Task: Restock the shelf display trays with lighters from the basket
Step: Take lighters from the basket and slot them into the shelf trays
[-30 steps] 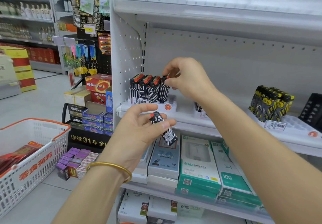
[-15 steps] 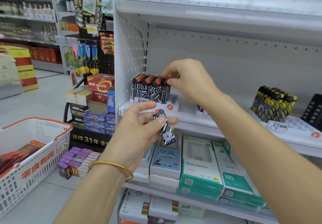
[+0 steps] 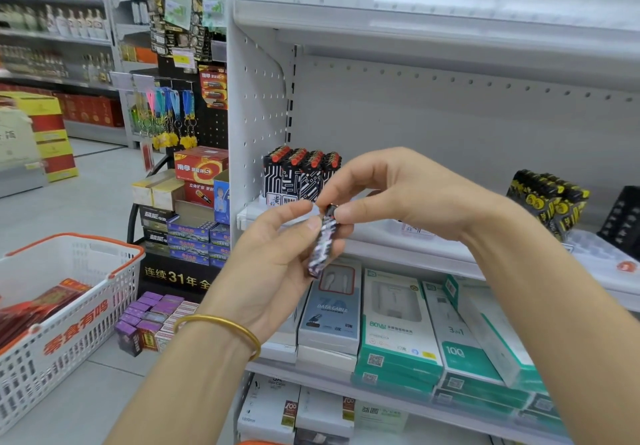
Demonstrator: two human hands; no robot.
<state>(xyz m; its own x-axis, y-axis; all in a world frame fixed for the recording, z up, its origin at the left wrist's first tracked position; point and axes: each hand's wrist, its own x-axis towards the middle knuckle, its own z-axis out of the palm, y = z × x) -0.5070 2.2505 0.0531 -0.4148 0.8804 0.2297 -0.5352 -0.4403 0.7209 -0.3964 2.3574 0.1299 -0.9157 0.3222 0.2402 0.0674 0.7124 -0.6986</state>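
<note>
Lighter [image 3: 323, 241]: long axis near vertical, top end up and tipped slightly right, in mid-air in front of the shelf edge, below the stocked row [image 3: 298, 174] in the display tray [image 3: 252, 210]. Half a second ago the right hand [image 3: 408, 195] was up at that row; now it's down at the lighter, thumb and forefinger clamped on its top end, wrist bent. Left hand [image 3: 273, 264], palm up, fingers curled round the lower body. Basket [image 3: 80, 237] is low left.

Black-white patterned lighter [image 3: 323, 238], gold bangle [image 3: 221, 327]
</note>
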